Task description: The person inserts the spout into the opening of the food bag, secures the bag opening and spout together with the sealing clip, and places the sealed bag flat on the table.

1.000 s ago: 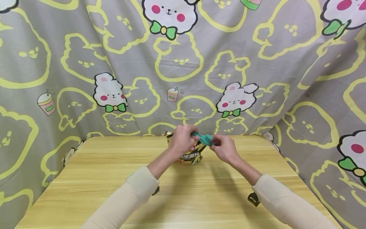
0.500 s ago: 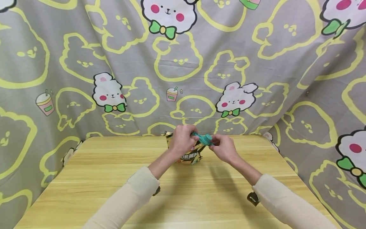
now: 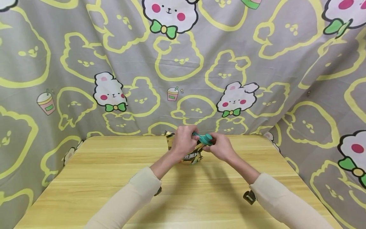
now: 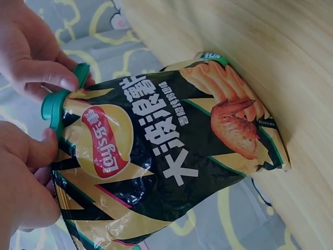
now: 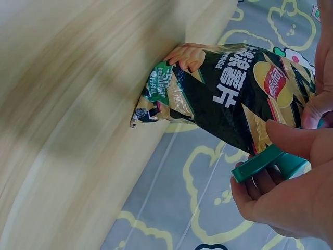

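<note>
A black and gold Lay's potato chip bag stands upright on the wooden table, largely covered by my left hand in the head view. Across its top lies a green bag clip with a round spout cap. My left hand pinches the clip and the bag's top edge on the left side. On the right side my right hand grips the other end of the clip. The right wrist view shows a green bar of the clip between its thumb and curled fingers, sticking out past the bag's edge.
A grey curtain printed with yellow outlines and white rabbits hangs right behind the table's far edge and along both sides. A small dark device shows under the right sleeve, another by the left sleeve.
My right hand has shifted slightly left, closer to the spout cap, and its fingers have moved lower against the bag's edge. The left hand has moved slightly right, still pinching the clip.
</note>
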Motion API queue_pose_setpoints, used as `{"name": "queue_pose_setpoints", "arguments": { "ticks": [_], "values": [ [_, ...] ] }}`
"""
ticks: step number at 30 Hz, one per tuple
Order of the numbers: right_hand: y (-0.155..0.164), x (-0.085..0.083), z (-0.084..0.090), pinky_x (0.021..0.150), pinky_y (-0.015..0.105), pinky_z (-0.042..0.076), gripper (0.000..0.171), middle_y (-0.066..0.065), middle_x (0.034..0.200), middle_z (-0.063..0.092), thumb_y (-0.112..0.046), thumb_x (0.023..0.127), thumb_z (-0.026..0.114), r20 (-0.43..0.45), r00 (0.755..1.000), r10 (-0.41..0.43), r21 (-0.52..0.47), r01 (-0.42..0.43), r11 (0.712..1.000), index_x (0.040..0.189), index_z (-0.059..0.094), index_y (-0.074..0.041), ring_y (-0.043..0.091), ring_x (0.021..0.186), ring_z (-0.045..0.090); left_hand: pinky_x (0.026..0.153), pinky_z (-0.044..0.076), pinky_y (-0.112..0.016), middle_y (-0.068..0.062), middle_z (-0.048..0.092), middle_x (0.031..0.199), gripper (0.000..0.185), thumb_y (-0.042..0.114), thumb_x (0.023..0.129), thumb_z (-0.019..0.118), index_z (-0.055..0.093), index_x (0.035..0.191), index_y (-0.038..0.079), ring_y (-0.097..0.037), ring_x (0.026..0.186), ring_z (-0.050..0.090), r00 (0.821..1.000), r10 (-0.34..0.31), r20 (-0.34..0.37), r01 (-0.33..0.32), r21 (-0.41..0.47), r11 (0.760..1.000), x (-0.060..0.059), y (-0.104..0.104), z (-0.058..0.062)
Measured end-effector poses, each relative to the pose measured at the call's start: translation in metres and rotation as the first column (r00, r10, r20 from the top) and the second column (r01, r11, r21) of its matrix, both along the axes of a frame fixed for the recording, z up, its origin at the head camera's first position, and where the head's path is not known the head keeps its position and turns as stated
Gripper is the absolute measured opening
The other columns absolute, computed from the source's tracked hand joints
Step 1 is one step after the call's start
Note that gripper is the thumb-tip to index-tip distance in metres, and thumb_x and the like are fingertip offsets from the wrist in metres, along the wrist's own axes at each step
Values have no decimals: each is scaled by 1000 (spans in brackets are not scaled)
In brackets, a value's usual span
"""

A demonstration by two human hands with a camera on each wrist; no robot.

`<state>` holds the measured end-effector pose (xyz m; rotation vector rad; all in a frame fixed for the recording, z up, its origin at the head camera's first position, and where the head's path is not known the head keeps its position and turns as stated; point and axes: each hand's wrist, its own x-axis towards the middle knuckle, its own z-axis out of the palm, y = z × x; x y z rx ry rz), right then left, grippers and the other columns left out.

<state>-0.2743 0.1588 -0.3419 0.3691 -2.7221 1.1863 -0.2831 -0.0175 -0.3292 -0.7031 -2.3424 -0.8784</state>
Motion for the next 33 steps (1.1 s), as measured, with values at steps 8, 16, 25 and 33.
{"name": "queue_pose_setpoints", "arguments": {
  "ticks": [8,16,25,33],
  "values": [
    [-2,-1,2,67,29,52,35,9,90,70,-18,82,85,19,1000,-5,-22,5,1000,109,69,-3,19,78,64,54,47,-18,-7,72,73,14,-10,80,75,69,79,3,-12,58,60,999,-10,-52,9,-12,1000,-1,1,-4],
    [-3,-2,7,68,28,53,36,12,95,72,-14,82,85,52,999,6,-71,-2,997,113,70,-3,20,79,65,53,46,-17,-7,72,73,14,-8,80,76,70,79,4,-12,58,59,999,-2,-48,1,-14,1000,0,1,-3],
    [-6,-6,7,67,28,52,35,14,95,72,-9,80,85,60,998,4,-78,1,997,111,71,-2,21,79,62,53,47,-15,-7,74,75,11,-3,82,79,71,80,4,-13,59,63,999,1,-40,-2,-19,1000,0,0,-3],
    [-6,-10,6,63,27,48,33,11,88,72,-11,76,89,73,996,-42,-79,48,996,104,73,-4,20,75,58,55,49,-16,-7,73,75,11,-2,82,80,71,79,4,-14,61,65,999,-8,-46,7,-28,1000,1,-1,-4]
  ]
}}
